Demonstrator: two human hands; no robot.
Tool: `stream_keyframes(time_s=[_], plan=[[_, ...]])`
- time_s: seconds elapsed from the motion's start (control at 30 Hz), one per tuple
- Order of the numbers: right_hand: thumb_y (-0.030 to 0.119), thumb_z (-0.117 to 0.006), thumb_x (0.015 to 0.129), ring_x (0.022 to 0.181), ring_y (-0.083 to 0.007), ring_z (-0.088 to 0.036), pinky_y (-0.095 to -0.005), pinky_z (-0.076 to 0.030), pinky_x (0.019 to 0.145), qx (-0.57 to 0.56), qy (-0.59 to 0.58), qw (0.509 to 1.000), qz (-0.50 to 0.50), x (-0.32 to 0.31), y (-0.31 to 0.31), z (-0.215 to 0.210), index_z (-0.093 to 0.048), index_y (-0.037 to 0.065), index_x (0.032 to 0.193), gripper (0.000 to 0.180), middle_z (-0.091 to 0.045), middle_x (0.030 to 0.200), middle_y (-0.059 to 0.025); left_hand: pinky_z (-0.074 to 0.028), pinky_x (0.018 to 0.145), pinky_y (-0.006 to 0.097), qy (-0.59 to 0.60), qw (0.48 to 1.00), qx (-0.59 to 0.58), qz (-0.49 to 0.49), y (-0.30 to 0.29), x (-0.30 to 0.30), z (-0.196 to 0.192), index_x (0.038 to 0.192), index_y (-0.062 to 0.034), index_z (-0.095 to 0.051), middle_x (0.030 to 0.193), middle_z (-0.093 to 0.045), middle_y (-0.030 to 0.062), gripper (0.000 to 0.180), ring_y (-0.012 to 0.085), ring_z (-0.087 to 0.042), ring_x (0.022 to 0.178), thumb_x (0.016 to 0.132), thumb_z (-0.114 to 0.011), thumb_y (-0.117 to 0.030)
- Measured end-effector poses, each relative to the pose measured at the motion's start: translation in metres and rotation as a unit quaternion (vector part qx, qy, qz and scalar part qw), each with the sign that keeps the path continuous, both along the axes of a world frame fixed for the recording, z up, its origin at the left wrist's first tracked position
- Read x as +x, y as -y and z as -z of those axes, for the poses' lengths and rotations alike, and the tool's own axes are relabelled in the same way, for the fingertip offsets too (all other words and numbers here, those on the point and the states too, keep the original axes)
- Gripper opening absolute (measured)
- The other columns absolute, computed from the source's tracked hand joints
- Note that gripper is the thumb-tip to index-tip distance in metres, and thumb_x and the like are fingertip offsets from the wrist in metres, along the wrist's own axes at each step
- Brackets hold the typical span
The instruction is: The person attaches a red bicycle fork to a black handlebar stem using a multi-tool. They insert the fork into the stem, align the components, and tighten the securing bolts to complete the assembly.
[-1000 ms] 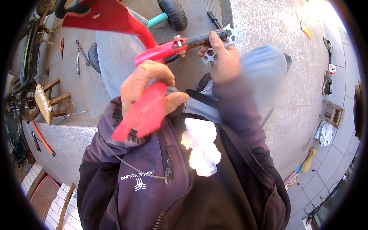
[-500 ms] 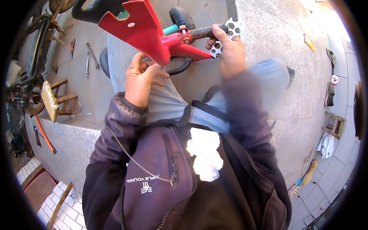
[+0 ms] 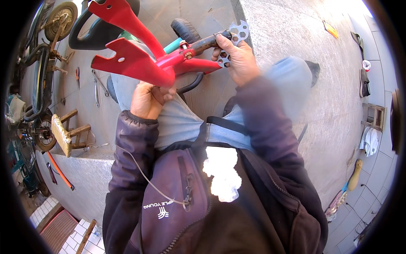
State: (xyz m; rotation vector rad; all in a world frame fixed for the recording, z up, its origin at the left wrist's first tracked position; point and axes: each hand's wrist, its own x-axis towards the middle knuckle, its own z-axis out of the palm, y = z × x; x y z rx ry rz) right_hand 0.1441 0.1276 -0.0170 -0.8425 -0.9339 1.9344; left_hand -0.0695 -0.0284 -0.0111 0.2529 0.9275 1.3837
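A red metal frame (image 3: 146,74) with two flat, notched arms is held up over my lap. My left hand (image 3: 146,101) is closed at its lower edge, the fingers curled and partly hidden beneath it. A dark, worn tube (image 3: 207,43) runs from the frame's bolted clamp (image 3: 185,50) toward my right hand (image 3: 242,63). That hand is closed on a flat silver multi-hole spanner (image 3: 240,31), its thumb lying by the tube's end. The spanner's holes show above and below the fingers. A teal tube (image 3: 172,45) and a black wheel (image 3: 185,29) lie behind the frame.
To the left on the floor lie a screwdriver (image 3: 77,77) and wrenches (image 3: 96,89), with a small wooden stool (image 3: 63,133) nearer. Parked bikes (image 3: 40,80) line the left side. At right are an orange-yellow tool (image 3: 330,28), dark shoes (image 3: 364,82) and a wooden frame (image 3: 374,117).
The red frame has shifted left and turned, bringing both arms into view. My right hand moved left with the spanner. My left fingers, spread before, now curl under the frame.
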Motion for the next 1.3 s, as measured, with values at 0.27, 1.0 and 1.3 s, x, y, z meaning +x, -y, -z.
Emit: stream_keyframes(time_s=[0.27,1.0,1.3], plan=[[0.023,-0.073,0.088,0.068,-0.0169,-0.064,-0.0305,-0.054,0.062,-0.003,-0.013,0.999,0.030,0.004,0.001,0.002,-0.062,0.002,0.106,0.030,-0.065,0.080,-0.0088,-0.049,0.063,0.032,0.027,0.999,0.017,-0.014,-0.002,0.003,0.000,0.107,-0.0032,-0.060,0.085,-0.063,0.0070,0.029,0.0220,-0.063,0.074,0.098,-0.045,-0.026],[0.013,-0.069,0.089,0.072,-0.0184,-0.066,-0.0346,-0.058,0.063,-0.084,0.097,0.984,0.125,0.029,0.004,0.020,-0.061,0.002,0.102,0.019,-0.066,0.090,-0.0108,-0.046,0.060,0.029,-0.017,0.998,-0.007,-0.052,-0.034,-0.009,0.001,0.106,-0.0043,-0.060,0.075,-0.054,0.0003,0.021,0.0141,-0.052,0.066,0.096,-0.057,-0.023],[0.017,-0.073,0.086,0.068,-0.0159,-0.064,-0.0297,-0.053,0.060,-0.049,0.039,0.998,0.023,0.016,0.018,0.007,-0.065,0.002,0.097,0.020,-0.067,0.080,-0.0088,-0.049,0.054,0.026,-0.061,0.990,-0.003,-0.125,-0.035,0.003,0.000,0.106,-0.0062,-0.060,0.074,-0.055,0.0001,0.024,0.0138,-0.058,0.065,0.093,-0.065,-0.025]])
